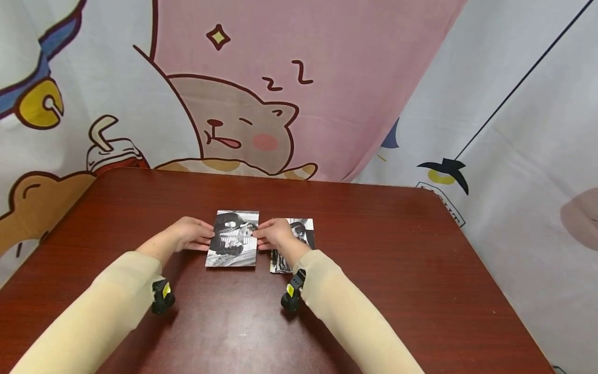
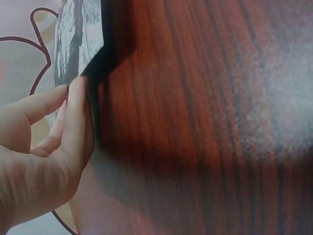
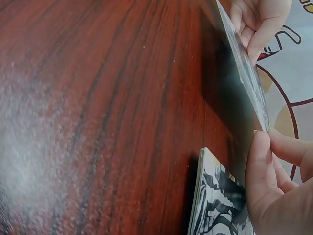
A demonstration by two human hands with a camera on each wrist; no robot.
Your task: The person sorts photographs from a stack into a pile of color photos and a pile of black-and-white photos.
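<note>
Both hands hold one black-and-white picture card (image 1: 232, 239) by its opposite side edges, a little above the table. The left hand (image 1: 190, 234) pinches the left edge between thumb and fingers. On the other side, the right hand (image 1: 276, 235) pinches the right edge; its thumb and fingertips meet on the card in the right wrist view. Partly under the right hand and wrist lies a stack of similar cards (image 1: 306, 228), its top print black and white. The stack's layered edge (image 3: 199, 191) shows in the right wrist view.
The reddish-brown wooden table (image 1: 397, 270) extends on all sides of the cards. Behind it hangs a cloth (image 1: 350, 78) with cartoon prints, reaching the table's back edge. A small dark camera is strapped to each wrist.
</note>
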